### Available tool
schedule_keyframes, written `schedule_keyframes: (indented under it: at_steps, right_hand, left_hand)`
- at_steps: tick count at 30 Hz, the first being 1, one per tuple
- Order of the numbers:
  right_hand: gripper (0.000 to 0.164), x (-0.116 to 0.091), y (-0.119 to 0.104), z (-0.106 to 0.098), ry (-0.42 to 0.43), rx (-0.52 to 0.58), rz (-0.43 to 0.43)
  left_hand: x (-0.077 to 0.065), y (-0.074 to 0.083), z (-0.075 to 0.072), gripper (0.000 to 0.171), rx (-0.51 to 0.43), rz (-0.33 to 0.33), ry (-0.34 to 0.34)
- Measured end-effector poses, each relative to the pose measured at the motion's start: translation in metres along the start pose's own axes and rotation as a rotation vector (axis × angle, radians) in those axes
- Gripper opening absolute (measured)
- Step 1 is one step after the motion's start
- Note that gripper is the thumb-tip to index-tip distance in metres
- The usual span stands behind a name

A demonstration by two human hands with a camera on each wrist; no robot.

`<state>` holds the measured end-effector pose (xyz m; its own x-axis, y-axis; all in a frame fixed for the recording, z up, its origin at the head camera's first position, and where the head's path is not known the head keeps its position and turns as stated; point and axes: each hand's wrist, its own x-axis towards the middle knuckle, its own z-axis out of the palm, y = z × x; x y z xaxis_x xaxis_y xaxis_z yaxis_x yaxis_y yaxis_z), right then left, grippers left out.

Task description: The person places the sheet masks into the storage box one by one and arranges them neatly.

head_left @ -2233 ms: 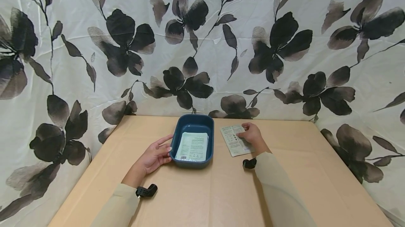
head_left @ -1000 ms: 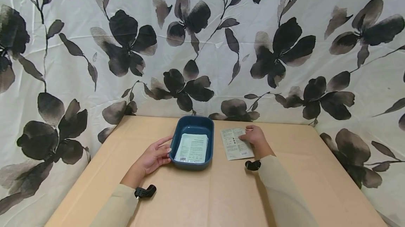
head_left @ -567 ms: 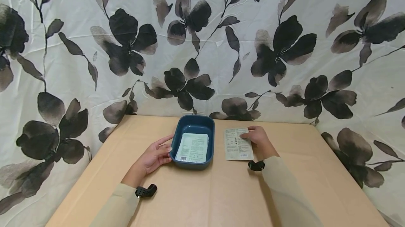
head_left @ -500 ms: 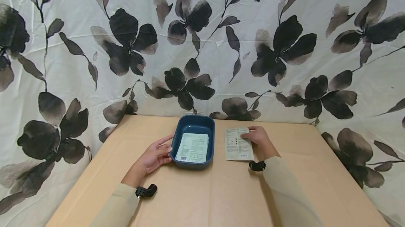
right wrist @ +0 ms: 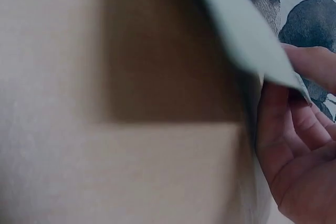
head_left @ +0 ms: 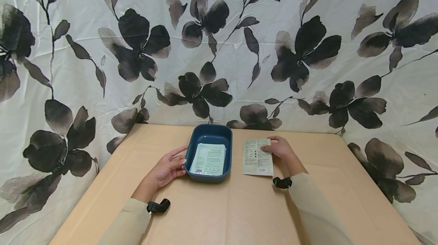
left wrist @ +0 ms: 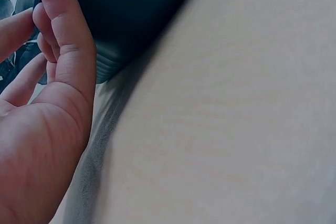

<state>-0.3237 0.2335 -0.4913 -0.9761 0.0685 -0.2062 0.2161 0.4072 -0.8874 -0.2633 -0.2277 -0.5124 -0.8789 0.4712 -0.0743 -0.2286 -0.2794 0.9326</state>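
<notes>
A dark blue rectangular plastic bin (head_left: 208,179) stands at the table's far edge. Inside it lies a small stack of flat, pale green printed packets (head_left: 208,159), with a barcode at the lower left of the top one. My left hand (head_left: 167,169) touches the bin's left side, its fingers mostly straight; the left wrist view shows the thumb (left wrist: 65,30) against the dark wall. Right of the bin, my right hand (head_left: 282,152) pinches a similar flat packet (head_left: 254,161) by its right edge. In the right wrist view this packet (right wrist: 247,35) is raised off the table, casting a shadow.
A tan-covered table (head_left: 219,214) lies under both hands. Close behind its far edge hangs a white curtain (head_left: 253,17) with dark flowers. Each wrist wears a black band, the left band (head_left: 158,206) and the right band (head_left: 282,182).
The packet in my right hand has turned from a slant to nearly upright in the head view and shifted slightly right. The left hand and bin stay put.
</notes>
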Motion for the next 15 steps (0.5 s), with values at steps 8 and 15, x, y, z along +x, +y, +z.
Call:
schedule_keyframes:
  at_steps: [8,15]
  right_hand:
    - [0.066,-0.0005,0.0007,-0.0017,-0.037,0.021,-0.042]
    - [0.065,-0.0036,0.0,-0.0024,-0.074,0.006,-0.048]
  left_hand:
    - [0.0011,0.0006,0.0002,0.065,0.011,-0.009,0.018]
    - [0.0017,-0.0001,0.0006,0.066,-0.001,-0.008,0.015]
